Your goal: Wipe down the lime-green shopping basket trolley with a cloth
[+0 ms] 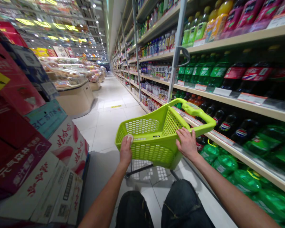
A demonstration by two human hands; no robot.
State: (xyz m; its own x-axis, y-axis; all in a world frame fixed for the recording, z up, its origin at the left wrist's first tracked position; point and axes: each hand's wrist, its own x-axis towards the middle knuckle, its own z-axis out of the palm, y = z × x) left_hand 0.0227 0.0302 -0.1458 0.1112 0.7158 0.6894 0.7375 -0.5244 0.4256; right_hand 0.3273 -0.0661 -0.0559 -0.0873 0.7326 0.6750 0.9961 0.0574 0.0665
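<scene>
A lime-green plastic shopping cart [144, 152] with perforated basket walls stands on the tiled floor just ahead of my knees. My left hand [125, 150] is closed on a small crumpled white cloth [130, 137], which may be a tissue, at the near rim toward the left end of the basket. Toward the handle end, my right hand [187, 143] grips the near rim, its fingers bent over the edge. The curved cart handle [201, 117] rises beyond it on the right. I see only bare plastic on the visible basket floor.
Drink shelves [232, 98] run along the right, close to the cart handle, with green soda bottles [224, 164] low down. Stacked cartons [61, 148] crowd the left side. A rounded display counter [73, 98] stands farther back beside the tiled aisle [109, 85].
</scene>
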